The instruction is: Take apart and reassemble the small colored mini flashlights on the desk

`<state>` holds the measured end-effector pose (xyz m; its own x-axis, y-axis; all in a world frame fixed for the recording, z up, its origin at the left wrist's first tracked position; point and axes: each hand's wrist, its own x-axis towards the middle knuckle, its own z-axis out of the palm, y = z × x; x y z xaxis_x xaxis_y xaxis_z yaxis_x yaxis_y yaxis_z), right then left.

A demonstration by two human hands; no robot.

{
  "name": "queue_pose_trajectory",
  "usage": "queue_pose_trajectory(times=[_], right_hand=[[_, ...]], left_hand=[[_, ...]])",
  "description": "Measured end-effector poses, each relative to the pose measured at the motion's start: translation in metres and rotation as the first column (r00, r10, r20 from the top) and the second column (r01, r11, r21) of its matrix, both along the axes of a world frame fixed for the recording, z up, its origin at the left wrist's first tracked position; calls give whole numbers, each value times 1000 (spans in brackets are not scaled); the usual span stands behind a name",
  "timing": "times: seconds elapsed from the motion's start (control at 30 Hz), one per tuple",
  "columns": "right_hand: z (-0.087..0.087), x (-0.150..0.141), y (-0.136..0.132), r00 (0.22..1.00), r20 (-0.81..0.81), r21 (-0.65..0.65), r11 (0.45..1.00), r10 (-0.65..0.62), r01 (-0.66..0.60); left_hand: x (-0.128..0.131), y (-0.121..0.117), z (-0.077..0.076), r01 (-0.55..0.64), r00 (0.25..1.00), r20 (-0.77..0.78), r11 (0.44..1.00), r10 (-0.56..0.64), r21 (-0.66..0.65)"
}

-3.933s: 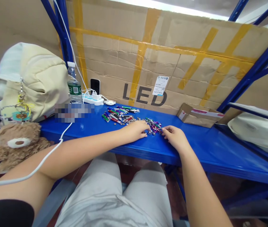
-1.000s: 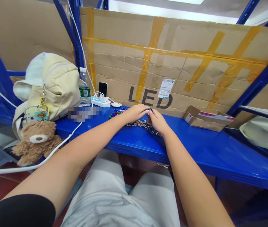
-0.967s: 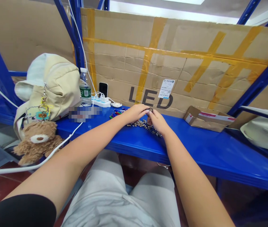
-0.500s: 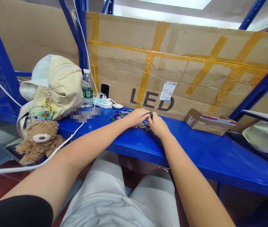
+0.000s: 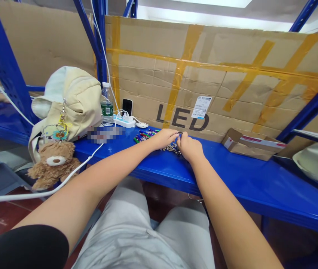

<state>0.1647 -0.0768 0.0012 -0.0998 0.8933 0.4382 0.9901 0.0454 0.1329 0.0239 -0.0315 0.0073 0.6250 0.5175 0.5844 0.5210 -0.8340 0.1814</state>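
Note:
My left hand (image 5: 165, 137) and my right hand (image 5: 189, 146) meet fingertip to fingertip over the blue shelf (image 5: 232, 175). Both are curled and pinch a small dark piece between them that is too small to name. Under the hands lies a heap of small metal keychain parts (image 5: 170, 148). Just left of my left hand lies a row of small coloured pen-like torches (image 5: 143, 135). My right hand hides part of the heap.
A cream backpack (image 5: 69, 102) with a teddy bear (image 5: 54, 162) hangs at the left. A water bottle (image 5: 107, 108), a power strip (image 5: 124, 121) and a white cable (image 5: 63, 179) stand behind. A flat cardboard box (image 5: 250, 144) and a white bag (image 5: 316, 164) lie at the right.
Since 3.9 s ago my hands have left the coloured pile at the shelf front and come together further back. In the last second they stay joined; the view drifts slightly.

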Motion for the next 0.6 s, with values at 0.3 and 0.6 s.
queue_pose_trajectory(times=[0.3, 0.6], right_hand=[[-2, 8, 6, 920, -371, -45, 988, 122, -149], [-9, 12, 13, 799, -545, 29, 958, 255, -286]], left_hand=[[-3, 1, 3, 31, 1000, 1, 999, -31, -9], [-12, 2, 4, 75, 988, -142, 987, -54, 143]])
